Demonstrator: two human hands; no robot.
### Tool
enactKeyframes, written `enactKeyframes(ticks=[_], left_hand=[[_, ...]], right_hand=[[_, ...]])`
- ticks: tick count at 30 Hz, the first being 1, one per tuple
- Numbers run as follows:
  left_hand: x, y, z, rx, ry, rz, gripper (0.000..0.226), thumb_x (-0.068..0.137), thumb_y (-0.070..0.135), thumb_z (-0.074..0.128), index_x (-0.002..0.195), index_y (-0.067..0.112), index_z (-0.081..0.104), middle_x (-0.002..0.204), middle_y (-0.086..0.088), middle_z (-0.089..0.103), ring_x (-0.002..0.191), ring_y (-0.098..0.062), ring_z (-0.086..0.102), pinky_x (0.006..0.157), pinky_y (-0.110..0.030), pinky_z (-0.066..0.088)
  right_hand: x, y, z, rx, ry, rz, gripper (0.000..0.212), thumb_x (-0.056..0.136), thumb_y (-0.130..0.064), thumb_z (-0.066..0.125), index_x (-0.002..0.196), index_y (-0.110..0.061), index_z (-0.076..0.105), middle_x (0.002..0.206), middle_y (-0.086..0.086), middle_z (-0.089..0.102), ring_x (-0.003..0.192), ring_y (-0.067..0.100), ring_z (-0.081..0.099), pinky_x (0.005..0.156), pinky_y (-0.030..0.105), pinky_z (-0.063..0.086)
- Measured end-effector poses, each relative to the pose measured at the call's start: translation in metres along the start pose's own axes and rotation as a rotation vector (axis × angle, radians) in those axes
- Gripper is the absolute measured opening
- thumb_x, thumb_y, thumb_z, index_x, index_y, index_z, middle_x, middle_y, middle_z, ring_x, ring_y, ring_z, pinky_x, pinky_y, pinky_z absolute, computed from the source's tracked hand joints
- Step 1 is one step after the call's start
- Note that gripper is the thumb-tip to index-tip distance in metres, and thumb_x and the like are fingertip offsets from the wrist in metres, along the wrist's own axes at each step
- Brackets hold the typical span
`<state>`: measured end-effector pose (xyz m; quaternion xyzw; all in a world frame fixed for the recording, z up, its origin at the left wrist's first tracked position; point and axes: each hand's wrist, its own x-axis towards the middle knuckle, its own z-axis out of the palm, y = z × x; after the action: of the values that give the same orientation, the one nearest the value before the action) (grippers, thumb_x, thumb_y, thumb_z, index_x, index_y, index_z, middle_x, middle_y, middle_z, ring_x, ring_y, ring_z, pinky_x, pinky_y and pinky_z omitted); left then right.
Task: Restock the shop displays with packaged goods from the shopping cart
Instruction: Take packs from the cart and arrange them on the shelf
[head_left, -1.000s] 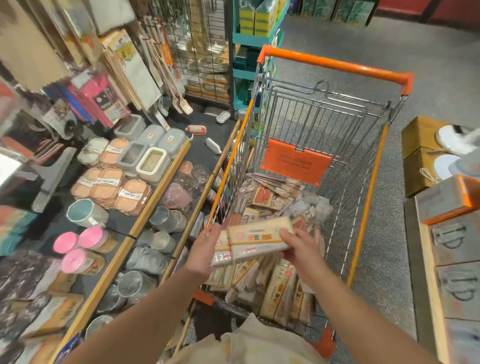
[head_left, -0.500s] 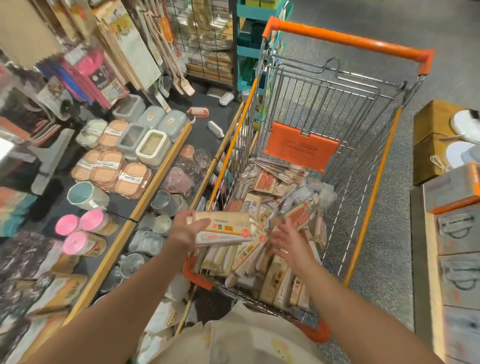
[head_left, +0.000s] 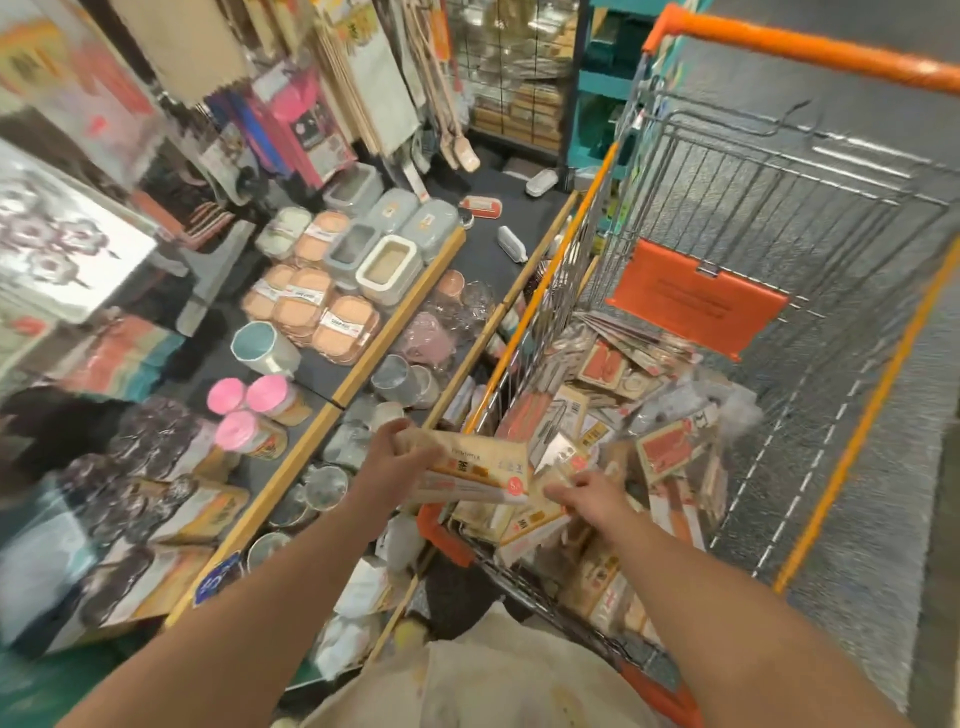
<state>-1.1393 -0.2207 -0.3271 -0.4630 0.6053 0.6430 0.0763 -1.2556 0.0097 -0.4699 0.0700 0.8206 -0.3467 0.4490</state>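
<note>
- Two hands at work: my left hand (head_left: 392, 457) grips a flat pack (head_left: 467, 470) by its left end, above the near-left corner of the cart (head_left: 779, 218).
- The pack's long axis runs left to right, across me.
- My right hand (head_left: 589, 496) curls its fingers on another packet (head_left: 535, 519) in the cart's pile, just beside the held pack.
- The shelf (head_left: 400, 322) lies to the left, so my left hand is nearer it.
</note>
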Motion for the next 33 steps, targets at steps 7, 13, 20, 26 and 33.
enactKeyframes(ticks=[7,13,20,26,33], left_hand=[[0.003,-0.015,-0.013,-0.079,-0.004,0.056,0.065,0.089,-0.001,0.065,0.144,0.01,0.032,0.119,-0.014,0.054,0.079,-0.02,0.068,0.054,-0.021,0.056],[-0.018,-0.019,-0.037,-0.181,-0.013,0.221,0.071,0.093,0.005,0.063,0.152,0.015,0.024,0.133,-0.013,0.054,0.076,-0.007,0.066,0.057,-0.016,0.051],[-0.06,-0.02,-0.075,-0.314,-0.035,0.377,0.076,0.088,0.016,0.071,0.15,0.029,0.029,0.148,-0.001,0.039,0.115,-0.022,0.06,0.084,-0.034,0.053],[-0.12,-0.055,-0.146,-0.418,0.192,0.418,0.093,0.048,0.051,0.081,0.133,0.035,0.046,0.142,-0.011,0.052,0.122,-0.034,0.057,0.103,-0.056,0.045],[-0.244,-0.155,-0.21,-0.723,0.617,0.364,0.054,0.084,0.019,0.076,0.131,0.021,0.049,0.122,-0.015,0.067,0.095,-0.025,0.068,0.083,-0.034,0.052]], right_hand=[[-0.056,0.017,-0.023,0.148,0.035,-0.077,0.031,0.084,-0.035,0.073,0.093,-0.009,0.059,0.089,0.011,0.063,0.08,0.026,0.063,0.074,0.042,0.057],[-0.13,-0.004,-0.051,0.793,0.225,-0.138,0.008,0.096,-0.015,0.061,0.103,-0.012,0.058,0.093,0.011,0.067,0.072,0.019,0.064,0.049,0.028,0.053],[-0.19,-0.048,-0.014,1.134,0.061,-0.335,0.032,0.087,-0.021,0.062,0.116,-0.009,0.057,0.088,0.007,0.073,0.07,0.017,0.072,0.053,0.026,0.058],[-0.218,-0.106,0.038,0.86,-0.232,-0.438,0.014,0.095,-0.017,0.052,0.1,-0.005,0.058,0.07,0.009,0.072,0.055,0.018,0.067,0.046,0.025,0.054],[-0.287,-0.157,0.153,0.33,-0.599,-0.521,0.027,0.073,-0.021,0.069,0.092,-0.005,0.06,0.075,0.011,0.065,0.055,0.018,0.062,0.044,0.025,0.051]])
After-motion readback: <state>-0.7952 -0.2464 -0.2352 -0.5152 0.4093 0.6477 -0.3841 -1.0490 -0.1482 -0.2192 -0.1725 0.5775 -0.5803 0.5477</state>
